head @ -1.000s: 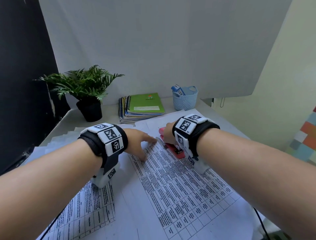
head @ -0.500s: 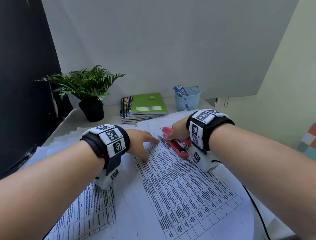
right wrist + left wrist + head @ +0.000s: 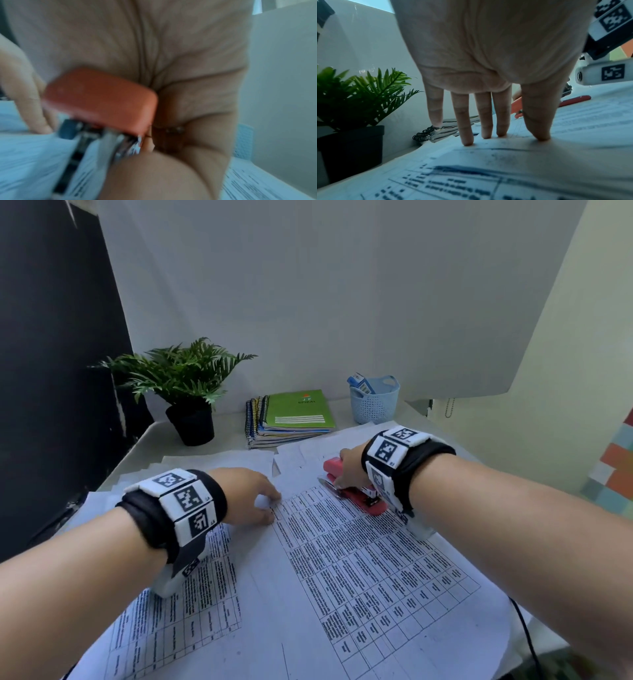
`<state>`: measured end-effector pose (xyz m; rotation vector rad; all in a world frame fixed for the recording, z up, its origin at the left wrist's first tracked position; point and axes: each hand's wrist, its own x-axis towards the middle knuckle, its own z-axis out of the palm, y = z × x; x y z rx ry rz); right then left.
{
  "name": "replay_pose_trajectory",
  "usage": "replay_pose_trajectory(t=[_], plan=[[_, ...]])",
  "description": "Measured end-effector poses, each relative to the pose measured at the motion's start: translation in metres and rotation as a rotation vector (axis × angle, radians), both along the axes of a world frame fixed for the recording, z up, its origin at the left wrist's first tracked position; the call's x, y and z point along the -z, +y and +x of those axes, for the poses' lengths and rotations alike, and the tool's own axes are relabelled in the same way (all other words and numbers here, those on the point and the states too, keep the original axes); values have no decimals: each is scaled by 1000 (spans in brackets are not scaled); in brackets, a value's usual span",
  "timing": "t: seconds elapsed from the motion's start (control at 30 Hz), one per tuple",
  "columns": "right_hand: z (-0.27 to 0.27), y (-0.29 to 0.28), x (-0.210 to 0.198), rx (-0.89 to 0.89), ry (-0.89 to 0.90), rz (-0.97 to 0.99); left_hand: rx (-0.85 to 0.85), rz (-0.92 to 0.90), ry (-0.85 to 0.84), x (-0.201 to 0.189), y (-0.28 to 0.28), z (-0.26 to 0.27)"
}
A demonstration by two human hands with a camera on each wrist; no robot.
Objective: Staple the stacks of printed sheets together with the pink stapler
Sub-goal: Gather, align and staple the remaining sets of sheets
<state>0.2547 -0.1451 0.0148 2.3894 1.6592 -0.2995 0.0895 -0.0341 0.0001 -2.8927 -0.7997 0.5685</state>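
Where sheets (image 3: 342, 594) cover it, table (image 3: 150, 436) meets backdrop (image 3: 308, 302).

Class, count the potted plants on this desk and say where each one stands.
1. The potted plant stands at the desk's far left corner, left of the spiral notebooks, against the white backdrop. Nothing suggests another, though the arms block part of the desk.

Left hand (image 3: 251, 496) is pressing down flat, fingers (image 3: 485, 121) straight and spread; right hand (image 3: 349, 467) is curling around its grip farther right, both forearms reaching in.
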Motion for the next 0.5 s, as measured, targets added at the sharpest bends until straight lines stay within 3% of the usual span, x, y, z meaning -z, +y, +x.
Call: replay_pose_trajectory(t=[0.23,0.4,0.5], plan=[[-30,20,17,-122,-218,-110,8,18,61,-2,0,3],[-44,46,23,-148,-212,-99,21,32,56,-3,-6,1],[-49,54,17,-187,-306,-88,31,26,53,-3,-5,1]])
